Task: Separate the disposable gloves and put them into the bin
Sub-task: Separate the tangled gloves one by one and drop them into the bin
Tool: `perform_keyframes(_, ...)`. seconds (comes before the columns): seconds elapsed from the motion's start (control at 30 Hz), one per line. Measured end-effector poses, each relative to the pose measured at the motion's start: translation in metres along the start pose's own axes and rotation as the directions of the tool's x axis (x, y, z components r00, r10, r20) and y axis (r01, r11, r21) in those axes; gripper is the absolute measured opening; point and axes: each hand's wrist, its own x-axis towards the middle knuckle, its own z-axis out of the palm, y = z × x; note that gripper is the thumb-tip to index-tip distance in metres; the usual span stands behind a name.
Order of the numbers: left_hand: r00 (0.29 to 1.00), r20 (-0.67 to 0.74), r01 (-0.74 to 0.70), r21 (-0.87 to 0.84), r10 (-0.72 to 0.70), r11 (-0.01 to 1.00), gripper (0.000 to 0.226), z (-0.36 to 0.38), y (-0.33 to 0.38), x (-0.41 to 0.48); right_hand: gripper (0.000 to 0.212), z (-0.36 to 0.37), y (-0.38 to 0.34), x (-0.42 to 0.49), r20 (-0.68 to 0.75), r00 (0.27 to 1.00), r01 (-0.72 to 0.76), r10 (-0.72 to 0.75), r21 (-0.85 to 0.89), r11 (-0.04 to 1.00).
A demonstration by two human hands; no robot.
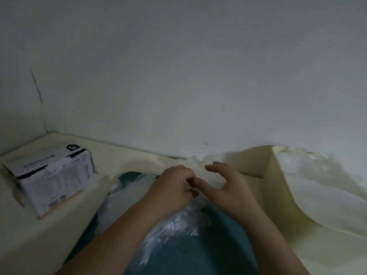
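Note:
A dark teal bin sits low in the middle, with clear crumpled disposable gloves lying in it and over its left rim. Above the bin's far edge, my left hand pinches a thin clear glove with curled fingers. My right hand is beside it, thumb touching the same film and fingers spread over it. A loose heap of clear gloves lies on the counter at the right.
A white printed cardboard box stands on the cream counter at the left. A raised cream ledge runs behind my hands. The pale wall closes off the back.

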Motion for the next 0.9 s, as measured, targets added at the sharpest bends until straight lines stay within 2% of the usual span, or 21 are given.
perform_keyframes(0.1, 1.0, -0.012, 0.008, -0.073, -0.009, 0.997, 0.017, -0.016, 0.008, -0.006, 0.072, -0.008, 0.0, 0.001, 0.109, 0.994, 0.003, -0.005, 0.018, 1.0)
perform_keyframes(0.2, 0.998, -0.06, -0.008, -0.085, 0.003, 0.996, 0.02, -0.028, 0.017, -0.011, 0.083, -0.023, -0.005, -0.004, 0.235, 0.971, 0.029, -0.039, 0.046, 0.999)
perform_keyframes(0.23, 0.996, -0.089, -0.031, -0.095, 0.022, 0.995, 0.02, -0.03, 0.021, -0.012, 0.079, -0.026, -0.006, -0.006, 0.237, 0.97, 0.051, -0.061, 0.048, 0.998)
perform_keyframes(0.27, 0.992, -0.119, -0.054, -0.11, 0.041, 0.992, 0.019, -0.032, 0.024, -0.013, 0.066, -0.026, -0.007, -0.007, 0.202, 0.974, 0.096, -0.105, 0.056, 0.994)
perform_keyframes(0.33, 0.984, -0.165, -0.085, -0.143, 0.061, 0.986, 0.018, -0.035, 0.029, -0.014, 0.025, -0.025, -0.007, -0.007, 0.07, 0.976, 0.2, -0.209, 0.118, 0.973)
perform_keyframes(0.37, 0.983, -0.174, -0.081, -0.136, 0.056, 0.987, 0.023, -0.037, 0.028, -0.015, 0.014, -0.024, -0.007, -0.006, 0.016, 0.974, 0.221, -0.227, 0.172, 0.96)
perform_keyframes(0.43, 0.987, -0.159, -0.047, -0.099, 0.031, 0.994, 0.031, -0.041, 0.026, -0.017, 0.017, -0.024, -0.007, -0.006, -0.04, 0.983, 0.183, -0.18, 0.302, 0.936)
perform_keyframes(0.47, 0.987, -0.162, -0.036, -0.123, 0.016, 0.992, 0.025, -0.042, 0.024, -0.017, 0.021, -0.024, -0.007, -0.005, -0.047, 0.989, 0.147, -0.14, 0.372, 0.916)
perform_keyframes(0.53, 0.981, -0.194, -0.025, -0.248, -0.024, 0.968, 0.01, -0.046, 0.023, -0.02, 0.026, -0.025, -0.009, -0.007, -0.023, 0.996, 0.09, -0.091, 0.51, 0.855)
perform_keyframes(0.67, 0.957, -0.234, 0.014, -0.553, -0.172, 0.833, 0.01, -0.056, 0.028, -0.022, 0.023, -0.03, -0.016, -0.01, 0.12, 0.992, -0.059, -0.039, 0.712, 0.7)
perform_keyframes(0.73, 0.941, -0.26, -0.012, -0.665, -0.216, 0.747, 0.014, -0.063, 0.031, -0.02, 0.015, -0.028, -0.017, -0.008, 0.163, 0.986, -0.137, 0.025, 0.725, 0.675)
perform_keyframes(0.8, 0.93, -0.285, -0.05, -0.724, -0.232, 0.688, 0.016, -0.068, 0.031, -0.019, 0.02, -0.023, -0.011, -0.006, 0.171, 0.975, -0.219, 0.138, 0.685, 0.695)
perform_keyframes(0.9, 0.923, -0.291, -0.05, -0.737, -0.25, 0.674, 0.017, -0.075, 0.031, -0.018, 0.028, -0.021, -0.003, -0.002, 0.067, 0.964, -0.255, 0.258, 0.513, 0.82)
